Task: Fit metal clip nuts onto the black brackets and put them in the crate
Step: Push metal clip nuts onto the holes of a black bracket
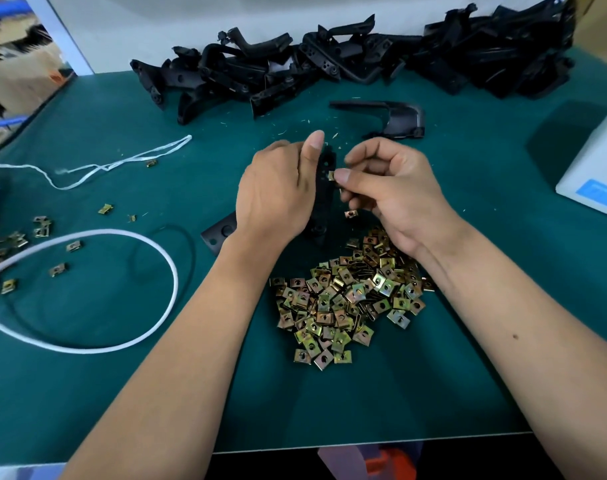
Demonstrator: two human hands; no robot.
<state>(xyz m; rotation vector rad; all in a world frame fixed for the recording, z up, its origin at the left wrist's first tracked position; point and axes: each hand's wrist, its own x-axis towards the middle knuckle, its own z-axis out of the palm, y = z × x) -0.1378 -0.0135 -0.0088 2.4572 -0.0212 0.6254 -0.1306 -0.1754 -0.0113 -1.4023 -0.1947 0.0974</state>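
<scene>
Black bracket (324, 188) stands mid-table, gripped by the left hand (274, 199); the right hand (392, 195) pinches a clip nut (331, 175) against its right edge. The nut could go on skewed or slip into the nut heap (350, 296) just near of it. Spare brackets (364, 60) lie far; white cord (98, 233) left; no crate in view

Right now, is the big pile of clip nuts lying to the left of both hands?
No: the pile of clip nuts lies near the table edge, under the right hand and between the two forearms, nearer than the left hand.
</scene>
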